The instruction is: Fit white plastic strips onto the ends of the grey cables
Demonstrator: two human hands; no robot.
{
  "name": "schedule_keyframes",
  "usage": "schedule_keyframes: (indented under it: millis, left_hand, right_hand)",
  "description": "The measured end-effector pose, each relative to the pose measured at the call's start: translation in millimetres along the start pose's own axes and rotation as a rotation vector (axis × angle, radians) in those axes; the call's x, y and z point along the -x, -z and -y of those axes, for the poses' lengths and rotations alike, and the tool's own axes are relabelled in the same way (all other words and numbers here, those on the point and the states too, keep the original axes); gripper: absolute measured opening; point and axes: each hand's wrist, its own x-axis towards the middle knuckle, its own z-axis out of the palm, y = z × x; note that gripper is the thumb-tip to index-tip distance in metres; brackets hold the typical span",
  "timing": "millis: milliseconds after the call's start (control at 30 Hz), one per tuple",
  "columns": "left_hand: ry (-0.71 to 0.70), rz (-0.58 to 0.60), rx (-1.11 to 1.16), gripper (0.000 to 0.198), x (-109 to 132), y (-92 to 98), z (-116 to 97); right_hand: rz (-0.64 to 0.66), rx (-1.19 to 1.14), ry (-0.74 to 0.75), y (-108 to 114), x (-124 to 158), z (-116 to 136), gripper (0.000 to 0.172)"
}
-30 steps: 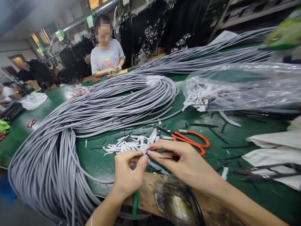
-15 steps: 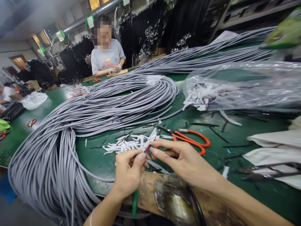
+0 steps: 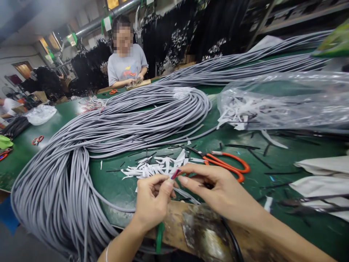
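Grip: left hand point(image 3: 152, 198) and right hand point(image 3: 218, 189) pinch the cable end point(image 3: 175, 173) at the fingertips.
Look: I see thin grey sheath, reddish tip.
Where: over white scraps point(image 3: 152, 168), near orange scissors point(image 3: 230, 165).

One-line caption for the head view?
Left hand and right hand pinch coloured wire tips over white scraps, orange scissors beside.

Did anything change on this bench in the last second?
Barely. The left hand and right hand still pinch the cable end with its coloured wire tips; only their grip shifted slightly. The orange scissors, white scraps and grey cable bundle lie as before.
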Motion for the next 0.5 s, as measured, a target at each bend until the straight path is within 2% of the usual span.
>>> schedule_keyframes:
  millis: [200, 500]
  left_hand:
    - [0.0, -0.021, -0.078, 0.036, 0.8, -2.1, -0.8]
    - [0.003, -0.017, -0.179, 0.039, 1.6, -3.5, -2.9]
  right_hand:
    - [-0.018, 0.023, 0.057, -2.0, 0.1, 1.2, 0.022]
    - [-0.051, 0.09, 0.074, -1.8, 2.5, -2.9, 0.021]
